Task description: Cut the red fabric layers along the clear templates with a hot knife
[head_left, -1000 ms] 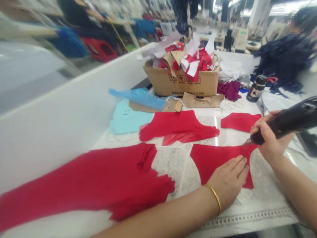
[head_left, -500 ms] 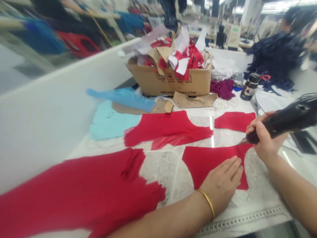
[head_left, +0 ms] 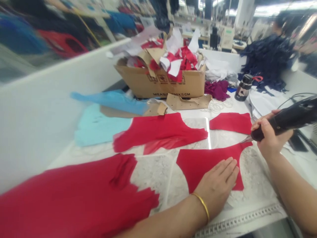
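My left hand (head_left: 219,183) lies flat, fingers stretched out, on a red cut piece (head_left: 198,162) at the front right. My right hand (head_left: 271,137) is wrapped round a black tool (head_left: 294,115) with a pointed metal tip, which touches or hovers over the upper right corner of that piece. Above it lies a smaller red piece (head_left: 231,122). A wider red piece (head_left: 160,129) sits at the middle of the table, and a large red cloth (head_left: 74,195) spreads over the front left.
A cardboard box (head_left: 168,84) full of scraps stands at the back. Blue cloth (head_left: 111,100) and light turquoise cloth (head_left: 99,125) lie at left. A bottle (head_left: 244,87) stands at back right near dark cloth strips (head_left: 267,62). A measuring tape (head_left: 237,219) runs along the front edge.
The view has shifted, so most things on the table sit further left. The tool's tip has moved slightly right relative to the red piece. My left hand still rests on it.
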The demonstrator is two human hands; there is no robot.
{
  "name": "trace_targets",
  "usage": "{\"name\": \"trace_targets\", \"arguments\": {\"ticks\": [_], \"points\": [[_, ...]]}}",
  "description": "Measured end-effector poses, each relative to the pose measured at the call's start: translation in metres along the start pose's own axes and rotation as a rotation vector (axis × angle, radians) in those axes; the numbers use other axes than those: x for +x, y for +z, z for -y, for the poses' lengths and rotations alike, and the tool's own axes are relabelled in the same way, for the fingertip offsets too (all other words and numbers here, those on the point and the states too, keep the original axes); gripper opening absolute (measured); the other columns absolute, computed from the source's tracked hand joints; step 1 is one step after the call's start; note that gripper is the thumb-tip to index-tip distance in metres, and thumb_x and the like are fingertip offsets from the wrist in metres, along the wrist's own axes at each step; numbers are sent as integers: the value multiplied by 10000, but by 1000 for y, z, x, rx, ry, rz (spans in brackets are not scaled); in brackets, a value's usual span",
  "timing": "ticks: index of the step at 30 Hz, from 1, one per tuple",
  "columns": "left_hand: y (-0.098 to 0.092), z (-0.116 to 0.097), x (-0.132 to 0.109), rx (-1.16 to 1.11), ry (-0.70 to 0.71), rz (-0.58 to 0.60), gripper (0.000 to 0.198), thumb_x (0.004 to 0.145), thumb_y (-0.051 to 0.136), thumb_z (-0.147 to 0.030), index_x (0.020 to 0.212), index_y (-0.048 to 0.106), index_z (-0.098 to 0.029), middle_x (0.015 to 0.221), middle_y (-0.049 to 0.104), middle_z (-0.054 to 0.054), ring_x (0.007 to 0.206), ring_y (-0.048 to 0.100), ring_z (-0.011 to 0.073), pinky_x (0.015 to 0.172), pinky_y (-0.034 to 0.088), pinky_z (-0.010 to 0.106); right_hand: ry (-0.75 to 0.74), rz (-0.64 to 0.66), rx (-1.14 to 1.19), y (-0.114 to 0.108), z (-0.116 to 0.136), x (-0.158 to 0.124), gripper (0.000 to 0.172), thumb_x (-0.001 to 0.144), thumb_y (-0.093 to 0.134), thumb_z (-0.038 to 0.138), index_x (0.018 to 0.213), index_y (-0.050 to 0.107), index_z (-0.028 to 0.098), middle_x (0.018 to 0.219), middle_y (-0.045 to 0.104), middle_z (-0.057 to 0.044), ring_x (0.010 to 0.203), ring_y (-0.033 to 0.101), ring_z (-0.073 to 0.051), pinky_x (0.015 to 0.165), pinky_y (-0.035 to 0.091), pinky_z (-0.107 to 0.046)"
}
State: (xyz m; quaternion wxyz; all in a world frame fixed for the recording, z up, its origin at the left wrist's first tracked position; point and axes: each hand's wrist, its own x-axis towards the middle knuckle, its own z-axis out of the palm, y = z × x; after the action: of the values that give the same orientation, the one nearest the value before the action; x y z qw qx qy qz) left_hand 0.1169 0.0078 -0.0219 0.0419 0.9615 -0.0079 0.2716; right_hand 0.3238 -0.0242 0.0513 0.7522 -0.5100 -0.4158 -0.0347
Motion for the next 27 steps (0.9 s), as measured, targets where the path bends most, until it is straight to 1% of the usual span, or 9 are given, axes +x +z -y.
{"name": "trace_targets", "arguments": {"ticks": [5,8,10,14,16,18,21,24,27], "points": [[-2,1,0,2,9,17,344,1056,403,-123,1327,603,-53,1374,663,178,1356,591,255,1140,510,383,-15,-2,-7,-3,-2,0,299,884,747,311,1098,550,241,698,629,73,527,615,-134,598,559,-316],[-2,1,0,3,7,0,332,1057,413,-128,1311,610,-48,1363,671,174,1335,608,262,1126,523,380,-19,13,-15,-3,-4,0,285,894,733,283,1107,548,239,698,638,73,537,617,-132,604,549,-312],[-2,1,0,3,5,-12,334,1059,401,-127,1303,615,-48,1351,679,171,1318,621,260,1118,530,377,-21,16,-13,-1,-6,1,261,892,728,268,1074,545,235,681,637,75,528,614,-133,587,543,-309],[-2,0,0,-8,5,-18,335,1049,405,-117,1295,620,-44,1342,681,179,1308,627,264,1106,539,392,-21,10,-26,1,-8,2,195,891,716,264,945,533,227,638,623,74,512,608,-132,583,541,-311],[-3,0,1,-3,7,-31,343,1031,406,-92,1290,625,-46,1338,681,181,1309,623,265,1101,542,404,-21,2,-28,1,-8,3,208,886,718,272,964,530,229,643,626,75,511,612,-134,582,541,-314],[-7,4,1,27,-12,-60,353,1008,409,-66,1276,638,-51,1318,690,180,1293,630,269,1091,546,413,-35,-14,-25,-1,-6,4,255,874,725,275,1029,528,233,657,635,78,507,621,-140,574,544,-317],[-16,16,-2,120,-114,-46,361,999,412,-57,1270,651,-63,1271,704,180,1206,666,278,1051,561,426,-69,-48,-36,-3,-3,7,308,857,723,264,1083,517,231,658,638,78,494,628,-152,521,524,-307],[-25,38,-7,212,-232,38,353,1009,418,-93,1276,650,-93,1225,704,181,1141,669,300,995,569,452,-63,-91,-80,-6,0,11,324,826,730,254,1054,500,230,638,615,83,462,606,-153,464,491,-296],[-32,56,-10,224,-323,106,324,992,455,-120,1257,641,-112,1190,682,184,1087,645,322,927,566,479,-31,-115,-164,-8,0,14,368,782,765,276,1026,493,229,675,614,73,477,603,-147,500,517,-307]]}}
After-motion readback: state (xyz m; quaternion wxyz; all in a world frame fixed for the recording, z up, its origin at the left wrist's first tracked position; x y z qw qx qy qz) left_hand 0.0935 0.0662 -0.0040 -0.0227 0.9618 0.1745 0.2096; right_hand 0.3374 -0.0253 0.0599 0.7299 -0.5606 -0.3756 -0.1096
